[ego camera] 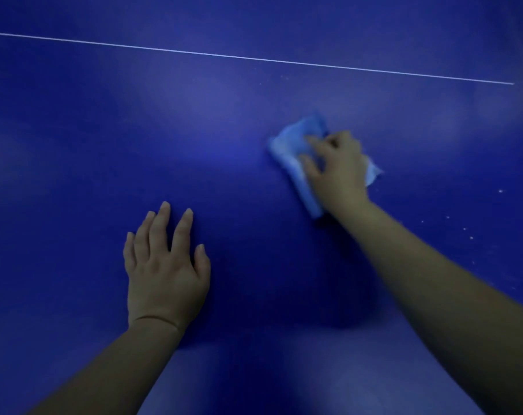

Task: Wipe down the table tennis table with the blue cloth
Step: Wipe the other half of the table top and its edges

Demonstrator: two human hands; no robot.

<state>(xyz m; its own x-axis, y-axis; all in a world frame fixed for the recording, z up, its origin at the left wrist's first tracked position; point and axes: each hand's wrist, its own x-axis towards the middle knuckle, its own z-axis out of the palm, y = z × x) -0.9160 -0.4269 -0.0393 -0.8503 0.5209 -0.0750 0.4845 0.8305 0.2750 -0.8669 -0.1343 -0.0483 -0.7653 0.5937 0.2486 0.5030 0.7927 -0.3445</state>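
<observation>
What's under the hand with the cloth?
The right hand presses the blue cloth onto the table. Part of the cloth hides beneath the hand, and the tabletop below it cannot be seen.

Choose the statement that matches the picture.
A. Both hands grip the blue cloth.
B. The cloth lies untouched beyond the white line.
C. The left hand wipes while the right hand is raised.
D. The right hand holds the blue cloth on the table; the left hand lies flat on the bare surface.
D: the right hand grips the blue cloth against the table, while the left hand rests flat, fingers spread, holding nothing.
</observation>
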